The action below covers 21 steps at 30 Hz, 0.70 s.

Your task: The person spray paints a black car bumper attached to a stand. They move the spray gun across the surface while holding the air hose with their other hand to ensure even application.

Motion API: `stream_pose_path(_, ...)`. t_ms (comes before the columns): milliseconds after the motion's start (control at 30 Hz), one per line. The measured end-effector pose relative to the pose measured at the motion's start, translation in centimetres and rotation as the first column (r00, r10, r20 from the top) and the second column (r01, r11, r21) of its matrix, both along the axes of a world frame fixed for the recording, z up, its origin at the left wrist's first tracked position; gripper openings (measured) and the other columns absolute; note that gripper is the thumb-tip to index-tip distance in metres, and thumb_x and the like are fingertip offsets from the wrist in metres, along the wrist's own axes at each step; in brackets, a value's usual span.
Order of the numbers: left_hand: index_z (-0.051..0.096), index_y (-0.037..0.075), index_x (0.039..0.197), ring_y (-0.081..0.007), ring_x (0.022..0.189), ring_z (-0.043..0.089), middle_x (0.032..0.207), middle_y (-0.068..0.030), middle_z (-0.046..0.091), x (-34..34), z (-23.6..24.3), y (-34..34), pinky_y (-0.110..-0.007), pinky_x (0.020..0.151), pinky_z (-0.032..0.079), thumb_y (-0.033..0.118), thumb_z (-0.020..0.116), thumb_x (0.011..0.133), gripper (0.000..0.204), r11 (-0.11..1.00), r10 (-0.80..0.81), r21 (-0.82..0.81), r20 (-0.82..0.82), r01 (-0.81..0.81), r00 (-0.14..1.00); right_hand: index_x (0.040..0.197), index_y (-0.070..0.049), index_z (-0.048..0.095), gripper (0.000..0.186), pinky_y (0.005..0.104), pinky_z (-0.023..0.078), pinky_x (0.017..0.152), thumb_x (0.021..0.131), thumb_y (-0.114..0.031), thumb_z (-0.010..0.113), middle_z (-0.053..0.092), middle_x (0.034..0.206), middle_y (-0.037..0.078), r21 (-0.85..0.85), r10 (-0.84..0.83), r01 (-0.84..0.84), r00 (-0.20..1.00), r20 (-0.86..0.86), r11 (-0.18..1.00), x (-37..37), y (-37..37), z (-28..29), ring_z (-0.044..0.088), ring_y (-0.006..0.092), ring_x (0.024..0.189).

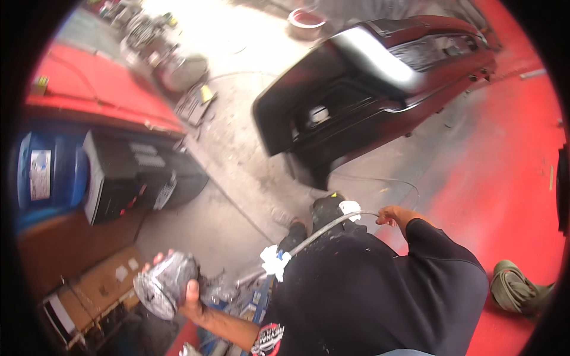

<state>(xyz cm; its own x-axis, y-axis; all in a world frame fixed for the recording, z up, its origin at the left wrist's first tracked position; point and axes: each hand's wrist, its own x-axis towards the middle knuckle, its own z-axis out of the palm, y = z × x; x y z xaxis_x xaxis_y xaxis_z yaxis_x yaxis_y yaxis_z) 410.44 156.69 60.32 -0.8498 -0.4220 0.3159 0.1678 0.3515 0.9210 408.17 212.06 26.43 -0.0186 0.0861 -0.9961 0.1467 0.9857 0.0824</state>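
Observation:
My left hand point(189, 296) is closed around a grey, smeared, cup-shaped container point(168, 283), held out at the lower left. Blur hides what is inside it. At the right of my body, my right hand point(389, 215) grips a grey hose point(329, 227). The hose curves across the front of my dark clothing toward the left. White crumpled cloth or paper point(275, 263) shows by the hose's left end, and another white wad point(350, 209) lies near my right hand, beside the hose.
A black car bumper point(362, 133) stands ahead on the right. To the left are a blue water jug point(50, 172), a black box point(139, 172) and a cardboard box point(98, 291). A thin hose point(380, 178) trails on the floor. A round tub point(306, 25) sits farther off.

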Motion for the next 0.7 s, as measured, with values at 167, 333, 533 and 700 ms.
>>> stream_pose_path(167,0.031,0.004,0.139,-0.0327,0.115,0.053,0.125,-0.0157,0.050,-2.2,2.7,-0.3,-0.046,0.101,0.045,0.031,0.087,0.062,0.099,0.991,-0.131,-0.053,-0.124,0.125,0.984,0.117,0.001,0.063,0.051,0.0431,0.056,0.063,0.081,-0.035,0.063,0.068,0.095,0.020,-0.058,-0.214,0.219,0.974,0.076,0.974,5.0,-6.6,-4.6,0.068,0.0296,0.080)
stream_pose_path(333,0.031,0.002,0.141,-0.0350,0.115,0.054,0.129,-0.0185,0.049,-8.0,4.5,-1.7,-0.047,0.098,0.048,0.030,0.086,0.061,0.101,0.944,-0.316,-0.155,-0.173,0.291,0.933,0.103,-0.004,0.069,0.043,0.0378,0.054,0.066,0.071,-0.033,0.074,0.070,0.092,0.014,-0.284,-0.486,0.598,0.789,0.376,0.750,12.6,-10.8,-18.7,0.068,0.0253,0.081)
stream_pose_path(533,0.026,0.000,0.144,-0.0347,0.120,0.050,0.133,-0.0212,0.047,-22.9,6.1,-4.5,-0.048,0.105,0.039,0.031,0.081,0.067,0.100,0.827,-0.558,-0.167,-0.134,0.536,0.819,0.114,-0.002,0.063,0.054,0.0438,0.054,0.073,0.072,-0.035,0.074,0.070,0.094,0.015,-0.249,-0.544,0.638,0.760,0.356,0.729,2.5,-21.5,-5.1,0.069,0.0264,0.078)
stream_pose_path(700,0.015,-0.004,0.147,-0.0375,0.130,0.042,0.139,-0.0250,0.042,-35.7,10.4,-9.2,-0.049,0.112,0.029,0.036,0.075,0.072,0.104,0.256,-0.790,-0.590,0.329,0.766,0.518,0.109,-0.009,0.067,0.050,0.0425,0.054,0.067,0.070,-0.038,0.077,0.070,0.100,0.010,-0.198,-0.589,0.729,0.657,0.471,0.655,-0.5,-29.8,-10.5,0.070,0.0248,0.078)
